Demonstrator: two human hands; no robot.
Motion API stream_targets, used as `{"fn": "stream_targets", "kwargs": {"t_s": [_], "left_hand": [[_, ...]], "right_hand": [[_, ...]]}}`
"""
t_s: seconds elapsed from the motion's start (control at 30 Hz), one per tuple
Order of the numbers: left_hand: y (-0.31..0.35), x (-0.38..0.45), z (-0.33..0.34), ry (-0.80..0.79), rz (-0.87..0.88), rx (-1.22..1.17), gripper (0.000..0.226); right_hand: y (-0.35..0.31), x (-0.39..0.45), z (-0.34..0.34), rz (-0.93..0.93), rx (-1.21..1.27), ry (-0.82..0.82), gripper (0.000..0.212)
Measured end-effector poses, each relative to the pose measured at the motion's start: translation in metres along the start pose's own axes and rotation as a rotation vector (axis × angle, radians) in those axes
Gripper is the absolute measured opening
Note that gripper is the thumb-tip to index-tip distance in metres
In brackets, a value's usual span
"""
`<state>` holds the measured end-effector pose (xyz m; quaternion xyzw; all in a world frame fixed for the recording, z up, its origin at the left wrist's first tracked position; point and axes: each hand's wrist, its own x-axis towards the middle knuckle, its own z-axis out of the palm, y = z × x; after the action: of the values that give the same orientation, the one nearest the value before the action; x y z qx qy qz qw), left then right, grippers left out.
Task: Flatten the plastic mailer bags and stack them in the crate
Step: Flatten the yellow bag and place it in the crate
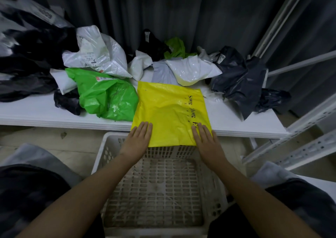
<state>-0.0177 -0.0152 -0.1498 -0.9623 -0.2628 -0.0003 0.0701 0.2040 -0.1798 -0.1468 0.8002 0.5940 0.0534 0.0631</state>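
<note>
I see a white bench (pixel 36 114) running across the view, its left end cut off by the frame edge and much of its top hidden under bags. Below its front edge stands a pale slatted plastic crate (pixel 154 183); my arms cover its side walls in part, and its near rim runs out of the bottom of the frame. On the left a heap of black bags (pixel 31 55) is blurred and I cannot tell one from another. A dark grey bag (pixel 240 81) lies crumpled at the right end. The yellow mailer bag (pixel 171 110) lies mostly flat at the bench's front, its near edge hanging over the crate's far wall; its black print is partly covered by my right hand (pixel 205 139). Just beside it on the left sits a crumpled green bag (pixel 107 97), with white bags (pixel 98 53) behind. My left hand (pixel 140 137) and my right hand both lie flat, fingers straight, pressing the yellow bag's near corners.
</note>
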Motion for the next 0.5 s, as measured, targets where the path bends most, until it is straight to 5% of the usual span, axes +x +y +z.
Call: {"fn": "stream_targets", "kwargs": {"t_s": [0.27, 0.37, 0.5], "left_hand": [[-0.001, -0.007, -0.011, -0.046, -0.045, 0.038, 0.058], [0.006, -0.002, -0.023, -0.374, -0.054, -0.123, 0.094], [0.031, 0.022, -0.027, -0.238, -0.016, -0.127, 0.111]], "right_hand": [[0.006, -0.001, 0.006, -0.092, 0.052, -0.115, 0.065], [0.012, 0.002, 0.006, -0.119, 0.156, -0.124, 0.102], [-0.004, 0.018, -0.004, -0.113, 0.134, -0.085, 0.116]]}}
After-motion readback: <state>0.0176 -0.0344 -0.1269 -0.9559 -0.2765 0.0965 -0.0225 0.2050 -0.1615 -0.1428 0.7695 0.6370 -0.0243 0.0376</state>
